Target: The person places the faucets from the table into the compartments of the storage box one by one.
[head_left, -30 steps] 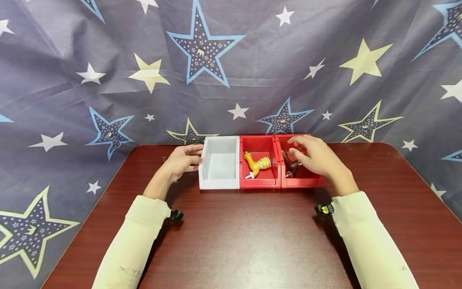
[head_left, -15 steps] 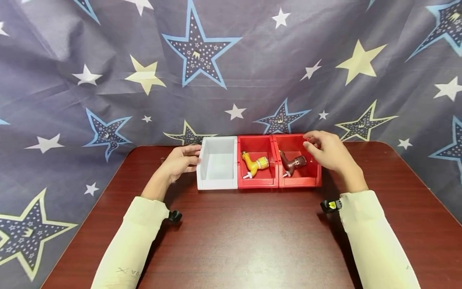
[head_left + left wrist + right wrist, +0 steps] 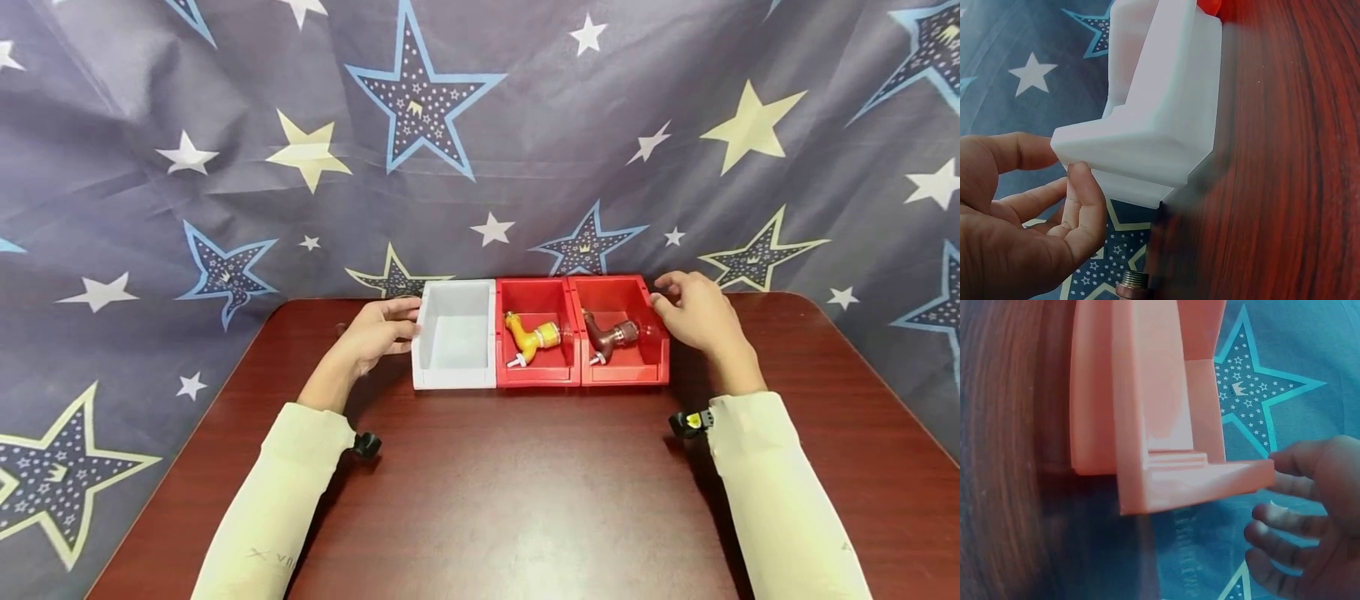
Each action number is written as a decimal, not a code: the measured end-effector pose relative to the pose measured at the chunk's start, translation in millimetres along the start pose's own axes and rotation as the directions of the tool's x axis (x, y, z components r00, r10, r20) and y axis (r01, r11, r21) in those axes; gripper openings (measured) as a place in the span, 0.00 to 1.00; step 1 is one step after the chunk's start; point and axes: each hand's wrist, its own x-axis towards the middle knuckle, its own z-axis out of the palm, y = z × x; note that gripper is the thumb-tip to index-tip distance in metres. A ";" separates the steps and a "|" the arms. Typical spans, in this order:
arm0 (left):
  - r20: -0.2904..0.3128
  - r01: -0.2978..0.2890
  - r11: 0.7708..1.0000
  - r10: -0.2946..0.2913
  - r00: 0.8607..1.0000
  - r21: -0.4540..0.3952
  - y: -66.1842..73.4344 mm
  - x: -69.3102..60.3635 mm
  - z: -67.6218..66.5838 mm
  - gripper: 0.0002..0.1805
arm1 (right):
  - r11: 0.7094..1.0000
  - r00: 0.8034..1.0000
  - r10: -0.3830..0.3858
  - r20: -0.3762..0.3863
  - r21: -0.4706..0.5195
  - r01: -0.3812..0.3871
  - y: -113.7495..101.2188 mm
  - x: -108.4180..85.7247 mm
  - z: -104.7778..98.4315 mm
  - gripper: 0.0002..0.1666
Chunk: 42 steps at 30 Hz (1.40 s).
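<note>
Head view showed a white rectangular plastic bin (image 3: 454, 378), a middle red plastic bin (image 3: 538, 377) and a right-hand red plastic bin (image 3: 624, 375) side by side on the dark reddish wood-grain worktop (image 3: 480, 483). A yellow tap-shaped fitting with a pale tip (image 3: 531, 342) lay in the middle one, a dark brown tap-shaped fitting (image 3: 607, 337) in the right-hand one.

The left hand (image 3: 372, 337) touched the white bin's outer rim with loosely bent fingers. The right hand (image 3: 697, 312) had its fingers spread, one tip apparently against the right-hand bin's outer rim; neither hand held a fitting.

The step in hand looked like steadying the row from both ends. Doing it well called for light, matched pressure, since a hard push at the rims could have tipped a bin. Fingertips were best kept outside the walls, away from the fittings, which might have rolled if jolted.
</note>
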 end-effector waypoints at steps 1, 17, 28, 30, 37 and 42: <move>0.004 -0.003 1.000 0.003 1.000 0.003 0.8 0.7 0.2 0.34 | 1.000 1.000 0.027 0.002 0.002 -0.027 1.1 -0.2 0.1 0.21; -0.004 0.015 1.000 -0.015 1.000 0.008 2.6 -2.6 0.8 0.34 | 0.881 0.940 0.255 0.228 0.345 -0.323 7.1 -2.2 7.2 0.22; 0.018 -0.003 1.000 0.003 1.000 0.018 2.7 -0.6 -1.0 0.34 | 0.588 0.861 0.241 0.449 0.638 -0.497 11.0 -0.7 1.9 0.25; 0.027 0.001 1.000 -0.002 1.000 0.022 2.4 -0.3 -3.2 0.34 | 0.577 0.860 0.228 0.457 0.648 -0.497 11.6 -0.8 1.6 0.25; 0.016 0.018 0.998 -0.018 1.000 0.053 4.9 -2.8 -13.1 0.28 | 0.580 0.857 0.229 0.461 0.643 -0.500 14.3 -1.0 3.8 0.24; -0.001 -0.008 0.996 0.008 1.000 0.094 13.2 -6.8 -19.3 0.28 | 0.603 0.860 0.234 0.453 0.627 -0.494 15.1 -1.3 2.9 0.24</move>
